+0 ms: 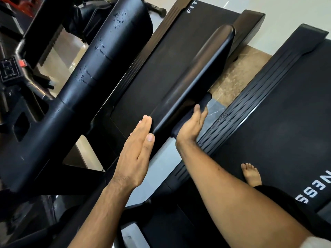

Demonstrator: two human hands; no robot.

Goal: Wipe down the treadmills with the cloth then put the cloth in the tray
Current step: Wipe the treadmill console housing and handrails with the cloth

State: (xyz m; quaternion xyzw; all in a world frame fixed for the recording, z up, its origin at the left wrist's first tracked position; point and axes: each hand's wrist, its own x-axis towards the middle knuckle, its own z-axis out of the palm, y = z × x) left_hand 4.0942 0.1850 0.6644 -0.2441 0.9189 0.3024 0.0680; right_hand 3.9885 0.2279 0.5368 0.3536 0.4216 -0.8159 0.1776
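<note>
Just flat right fingers [197, 111] on cloth [205, 102].

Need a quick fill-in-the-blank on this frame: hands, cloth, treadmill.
1. The right hand presses a dark ____ against the handrail.
2. The left hand has its fingers ____, not curled, beside the handrail's near end.
3. A bare ____ stands on the right treadmill's belt.

Missing words: cloth; straight; foot.
</note>
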